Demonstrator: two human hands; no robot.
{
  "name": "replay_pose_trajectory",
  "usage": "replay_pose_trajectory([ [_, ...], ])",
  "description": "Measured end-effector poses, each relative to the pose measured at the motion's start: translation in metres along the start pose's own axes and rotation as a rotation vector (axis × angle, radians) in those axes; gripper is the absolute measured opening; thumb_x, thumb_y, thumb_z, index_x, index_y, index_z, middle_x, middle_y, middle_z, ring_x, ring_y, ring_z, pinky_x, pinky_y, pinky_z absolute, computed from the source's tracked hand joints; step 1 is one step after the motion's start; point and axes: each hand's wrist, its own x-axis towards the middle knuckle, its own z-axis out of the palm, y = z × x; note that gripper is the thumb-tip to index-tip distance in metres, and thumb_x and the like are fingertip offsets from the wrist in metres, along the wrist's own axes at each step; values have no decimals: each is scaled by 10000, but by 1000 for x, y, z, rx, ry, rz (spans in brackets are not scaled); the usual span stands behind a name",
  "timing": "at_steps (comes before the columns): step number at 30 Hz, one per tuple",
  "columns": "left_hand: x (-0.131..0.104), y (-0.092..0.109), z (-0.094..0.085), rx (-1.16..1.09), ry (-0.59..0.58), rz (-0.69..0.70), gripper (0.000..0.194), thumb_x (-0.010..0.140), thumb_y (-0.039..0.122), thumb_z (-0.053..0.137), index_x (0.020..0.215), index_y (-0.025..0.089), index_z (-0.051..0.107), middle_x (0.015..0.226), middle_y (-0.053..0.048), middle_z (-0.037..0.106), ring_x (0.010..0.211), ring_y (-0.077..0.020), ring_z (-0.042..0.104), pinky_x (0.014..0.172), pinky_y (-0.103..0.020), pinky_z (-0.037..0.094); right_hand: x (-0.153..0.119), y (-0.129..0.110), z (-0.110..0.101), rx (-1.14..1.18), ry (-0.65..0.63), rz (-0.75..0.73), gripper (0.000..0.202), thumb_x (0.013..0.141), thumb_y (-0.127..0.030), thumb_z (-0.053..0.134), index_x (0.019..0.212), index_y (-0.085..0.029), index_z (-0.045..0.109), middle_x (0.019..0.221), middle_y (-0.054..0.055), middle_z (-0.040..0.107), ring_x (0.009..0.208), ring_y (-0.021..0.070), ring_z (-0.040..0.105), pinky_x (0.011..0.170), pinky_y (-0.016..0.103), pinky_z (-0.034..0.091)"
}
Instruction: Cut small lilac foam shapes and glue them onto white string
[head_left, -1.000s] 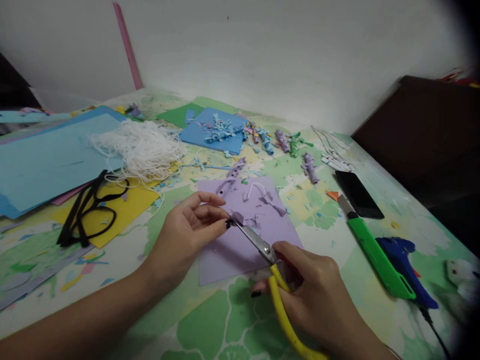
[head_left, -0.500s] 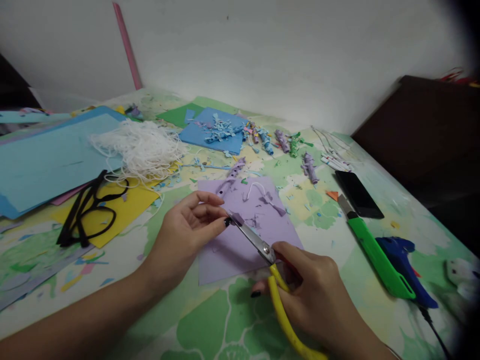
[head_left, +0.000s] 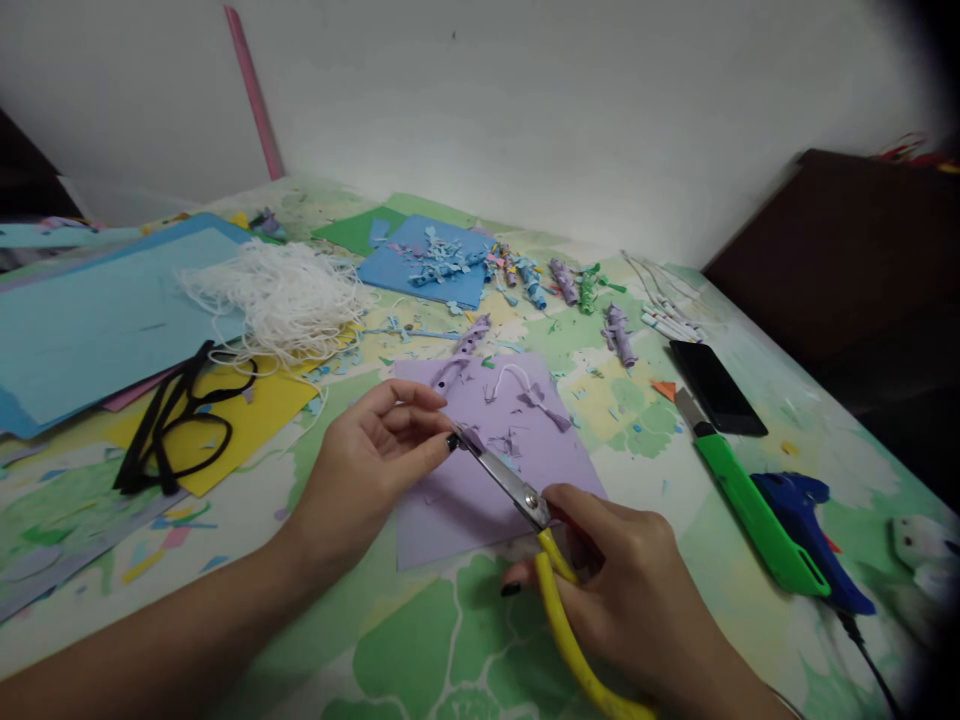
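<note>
My right hand (head_left: 626, 560) is closed around the yellow handles of a pair of scissors (head_left: 510, 478), whose blades point up and left. At the blade tips is a small purple paper piece (head_left: 471, 438), pinched between the thumb and fingertips of my left hand (head_left: 382, 435). Below both hands lies a purple paper sheet (head_left: 442, 535) with small purple scraps (head_left: 506, 440) on it. A white string with purple paper pieces (head_left: 551, 415) rests on the sheet's right part. Just beyond the left fingers is a purple strip with holes (head_left: 469, 340).
Left: a white string heap (head_left: 277, 300), black glasses (head_left: 176, 425) and light-blue sheets (head_left: 97, 310). Right: a green utility knife (head_left: 757, 510) with its blade out, a phone (head_left: 718, 388) and a blue glue gun (head_left: 814, 540). Rolled paper pieces (head_left: 619, 335) lie toward the wall.
The purple piece at the scissor tips has shifted very slightly, and the blades look a little closer together. Both hands stay almost in the same place.
</note>
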Motion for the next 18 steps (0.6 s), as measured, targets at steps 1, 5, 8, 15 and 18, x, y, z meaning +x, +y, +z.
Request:
replay_pose_trajectory([
  [1, 0, 0, 0, 3, 2, 0, 288, 660, 168, 772, 881, 180, 588, 744, 12, 680, 726, -129, 644, 715, -228, 507, 0, 0, 0, -1, 0, 1, 209, 739, -371, 668, 782, -186, 580, 582, -37, 460, 465, 98, 352, 453, 229, 280],
  [5, 0, 1, 0, 25, 7, 3, 268, 662, 163, 765, 871, 184, 598, 757, 0, 682, 741, -150, 654, 720, -254, 514, -1, -1, -1, -10, -8, 4, 191, 741, -359, 659, 751, -190, 571, 577, -36, 459, 464, 97, 358, 452, 226, 278],
  [8, 0, 1, -1, 21, 6, 2, 264, 655, 169, 771, 860, 179, 606, 769, -8, 679, 751, -157, 654, 718, -256, 512, -1, 0, -1, -14, -10, 1, 182, 738, -350, 653, 761, -190, 568, 584, -36, 463, 463, 96, 353, 452, 226, 275],
  [15, 1, -3, -2, -11, -21, -4, 259, 671, 169, 769, 877, 179, 613, 786, -1, 678, 756, -137, 642, 709, -225, 501, 0, 0, 0, 6, -19, 13, 194, 736, -356, 666, 759, -193, 563, 586, -40, 447, 472, 97, 339, 459, 227, 272],
  [18, 1, -4, -2, -21, -21, -13, 254, 670, 156, 769, 871, 180, 615, 778, 8, 673, 745, -123, 633, 703, -211, 495, 0, 0, 0, 12, -17, 23, 200, 737, -363, 675, 775, -197, 571, 569, -48, 424, 481, 102, 337, 468, 227, 271],
])
